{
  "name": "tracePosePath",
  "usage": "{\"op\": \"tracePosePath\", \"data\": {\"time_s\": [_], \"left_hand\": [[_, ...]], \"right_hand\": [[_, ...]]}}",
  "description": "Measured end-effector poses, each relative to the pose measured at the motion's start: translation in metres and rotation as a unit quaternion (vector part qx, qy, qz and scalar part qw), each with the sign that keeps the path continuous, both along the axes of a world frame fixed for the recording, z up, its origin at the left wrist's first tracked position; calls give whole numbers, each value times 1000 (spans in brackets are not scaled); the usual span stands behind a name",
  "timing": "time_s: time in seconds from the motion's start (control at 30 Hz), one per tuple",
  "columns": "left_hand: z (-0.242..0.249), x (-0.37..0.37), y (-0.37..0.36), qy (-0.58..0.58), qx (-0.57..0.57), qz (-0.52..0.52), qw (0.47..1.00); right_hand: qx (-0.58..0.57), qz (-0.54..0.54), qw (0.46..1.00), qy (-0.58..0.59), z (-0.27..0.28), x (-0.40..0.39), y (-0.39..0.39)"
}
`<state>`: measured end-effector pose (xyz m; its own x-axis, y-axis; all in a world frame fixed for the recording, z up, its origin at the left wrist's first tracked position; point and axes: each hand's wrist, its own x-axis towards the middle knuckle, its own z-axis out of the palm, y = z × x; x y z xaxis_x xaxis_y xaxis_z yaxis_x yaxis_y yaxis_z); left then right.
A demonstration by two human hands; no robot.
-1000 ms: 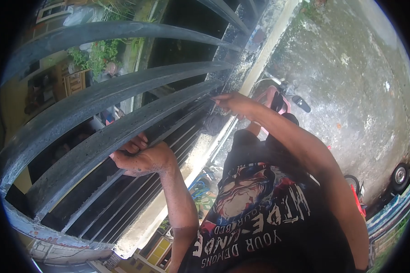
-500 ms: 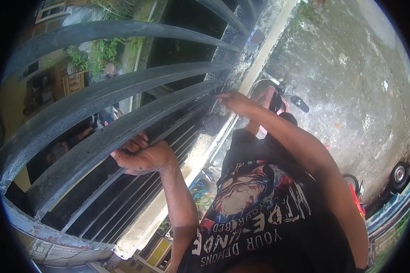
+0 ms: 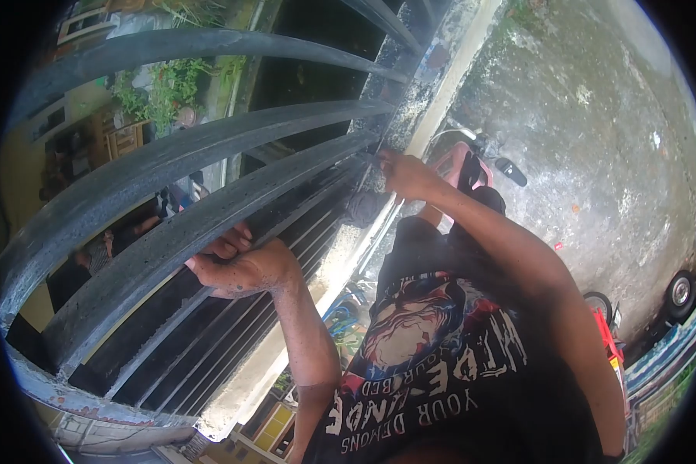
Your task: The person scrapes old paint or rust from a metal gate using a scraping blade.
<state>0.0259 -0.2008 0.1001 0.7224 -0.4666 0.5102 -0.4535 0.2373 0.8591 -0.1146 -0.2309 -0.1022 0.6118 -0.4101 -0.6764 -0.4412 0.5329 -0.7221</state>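
My left hand (image 3: 243, 267) is wrapped round one of the curved dark grey metal bars (image 3: 232, 189) of a railing, thumb on the near side and fingertips showing past the bar. Dark specks dot its wrist. Farther along, at the bars' end by the ledge, my right hand (image 3: 406, 176) is closed, its fingertips against the foot of a bar. What those fingers hold, if anything, is too small to make out. A bundled dark cloth (image 3: 363, 209) lies on the pale ledge (image 3: 329, 267) just beside my right hand.
Beyond the bars are green plants (image 3: 162, 93) and, partly hidden, what looks like a person (image 3: 104, 251). To the right, a black sandal (image 3: 510, 172) lies on stained concrete (image 3: 595, 155), near a pink and black object (image 3: 472, 166). A wheel (image 3: 680, 294) stands farther right.
My right hand has shifted slightly right and away from the bar's foot, its fingers more curled. My left hand keeps its hold. Beyond the bars, the partly hidden figure has moved a little.
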Motion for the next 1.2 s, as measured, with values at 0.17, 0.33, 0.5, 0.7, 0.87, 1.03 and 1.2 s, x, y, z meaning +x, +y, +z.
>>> {"op": "tracePosePath", "data": {"time_s": [0.17, 0.33, 0.5, 0.7, 0.87, 1.03, 1.2], "left_hand": [[0, 1, 1, 5, -5, -26, 1000], [0, 2, 0, 2, -6, -33, 999], [0, 1, 0, 17, -12, -34, 999], [-1, 1, 0, 21, -17, -26, 999], [-1, 3, 0, 17, -13, -36, 999], [-2, 4, 2, 14, -10, -45, 999], [-2, 4, 1, 19, -12, -36, 999]], "right_hand": [[-285, 66, 954, 61, 1, 5, 13], [-294, 130, 944, 76, 32, 6, 3], [-328, 136, 934, 47, 3, 15, 2], [-310, 132, 940, 51, 17, 13, -2], [-314, 157, 934, 60, 27, 16, -1], [-312, 149, 936, 74, 16, 16, -2], [-305, 142, 939, 67, 27, 13, 5]]}}
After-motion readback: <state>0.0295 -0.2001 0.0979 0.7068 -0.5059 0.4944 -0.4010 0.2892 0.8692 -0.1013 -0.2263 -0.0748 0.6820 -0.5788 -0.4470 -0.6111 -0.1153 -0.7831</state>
